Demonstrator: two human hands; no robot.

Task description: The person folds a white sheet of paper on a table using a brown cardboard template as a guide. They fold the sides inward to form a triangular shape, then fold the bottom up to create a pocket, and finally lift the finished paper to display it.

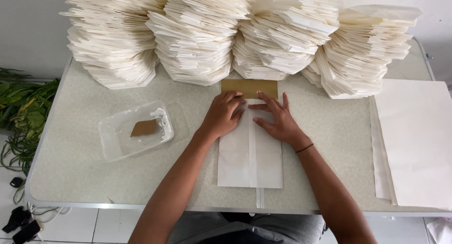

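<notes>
pressing flat on a folded white paper bag [250,157], both hands lie palm-down with fingers spread and nothing gripped. the bag lies lengthwise on a pale speckled table [75,154], its lower edge close to the near rim of the table and a narrow seam running down its middle. the left hand [223,114] rests on the upper left part of the bag, fingertips at its top fold; the right hand [278,119] rests on the upper right part, just beside the left hand, fingers pointing toward the seam, a thin dark band at its wrist. a brown cardboard strip [249,87] projects from under the top edge of the bag, beyond the fingertips. behind the bag, along the far side of the table, stand four tall stacks of folded white bags [197,32], leaning and fanned. to the left of the bag, well apart from it, sits a shallow clear plastic tray [113,135] holding a small brown piece [143,127] in a whitish smear. to the right of the bag lies a pile of flat white sheets [414,140], reaching the near table rim. far left of the bag, off the table, green leafy stems [21,107] lie on the floor.
</notes>
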